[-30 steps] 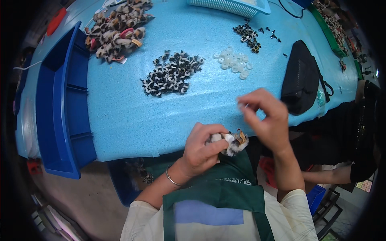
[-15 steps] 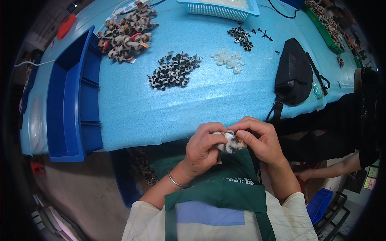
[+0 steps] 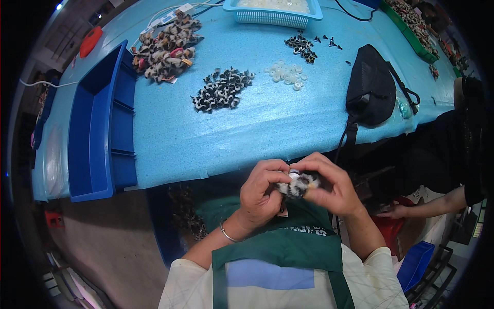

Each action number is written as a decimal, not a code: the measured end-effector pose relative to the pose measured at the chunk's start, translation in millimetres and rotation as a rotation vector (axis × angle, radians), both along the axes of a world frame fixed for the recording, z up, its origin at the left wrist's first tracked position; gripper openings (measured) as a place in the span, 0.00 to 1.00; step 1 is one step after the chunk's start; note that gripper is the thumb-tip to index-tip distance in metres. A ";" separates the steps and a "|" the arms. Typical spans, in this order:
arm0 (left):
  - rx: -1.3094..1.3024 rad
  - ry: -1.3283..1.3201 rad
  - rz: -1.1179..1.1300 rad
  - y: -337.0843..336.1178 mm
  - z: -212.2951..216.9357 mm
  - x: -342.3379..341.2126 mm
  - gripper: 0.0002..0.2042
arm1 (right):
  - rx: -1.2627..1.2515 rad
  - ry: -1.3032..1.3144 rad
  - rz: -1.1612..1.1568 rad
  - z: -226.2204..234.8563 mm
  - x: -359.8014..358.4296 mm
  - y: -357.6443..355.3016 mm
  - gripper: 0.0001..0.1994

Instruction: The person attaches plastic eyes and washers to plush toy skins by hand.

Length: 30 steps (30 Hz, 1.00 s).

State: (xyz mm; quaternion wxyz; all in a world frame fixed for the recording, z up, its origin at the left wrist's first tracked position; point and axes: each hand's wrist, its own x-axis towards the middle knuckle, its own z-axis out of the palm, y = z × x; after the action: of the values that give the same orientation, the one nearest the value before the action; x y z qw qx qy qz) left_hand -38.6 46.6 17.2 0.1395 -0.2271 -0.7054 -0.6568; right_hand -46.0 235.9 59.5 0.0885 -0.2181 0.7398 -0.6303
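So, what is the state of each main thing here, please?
Left grip: closed around the furry piece
Right grip: pinching its other side
Furry piece: held
Blue bin: open-topped
Light-blue basket: holding whitish pieces
Black-and-white parts: heaped
Translucent discs: loosely clustered
Small dark parts: scattered
Furry items: heaped
Black bag: lying down

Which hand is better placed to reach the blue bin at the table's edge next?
Probably the left hand. It's nearer the blue bin, which sits on the left; the right hand would have to cross over. Both are on the furry piece.
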 end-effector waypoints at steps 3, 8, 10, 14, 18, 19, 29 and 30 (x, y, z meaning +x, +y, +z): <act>-0.084 0.057 -0.013 9.6 2.2 -1.3 0.16 | 0.274 0.316 -0.182 -8.5 15.2 -0.4 0.21; -0.117 0.038 0.051 5.1 -8.4 0.7 0.10 | 0.107 0.249 -0.264 -29.0 4.6 -14.5 0.13; -0.126 -0.019 0.012 4.4 -8.3 4.8 0.06 | 0.054 0.211 -0.272 -29.3 7.0 -15.4 0.10; -0.101 -0.108 -0.053 11.5 0.5 6.9 0.05 | 0.071 0.215 -0.328 -34.7 16.1 -12.1 0.12; 0.011 -0.168 0.020 7.4 1.3 8.9 0.03 | 0.043 0.316 -0.268 -29.1 14.7 -18.7 0.15; -0.004 -0.180 0.014 4.7 -0.1 9.2 0.03 | 0.031 0.302 -0.277 -29.5 15.2 -20.5 0.15; -0.124 -0.114 0.017 1.8 -24.3 3.9 0.04 | -0.022 0.192 -0.460 -51.1 14.9 -43.0 0.08; -0.111 -0.157 0.035 6.3 -26.7 5.3 0.03 | -0.017 0.202 -0.454 -53.9 15.2 -38.8 0.07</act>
State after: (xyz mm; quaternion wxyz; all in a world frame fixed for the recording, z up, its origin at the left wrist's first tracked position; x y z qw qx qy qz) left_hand -33.3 52.9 -9.5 0.0826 -0.1701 -0.7533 -0.6299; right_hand -30.8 197.1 5.5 -0.1315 -0.1090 0.7695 -0.6154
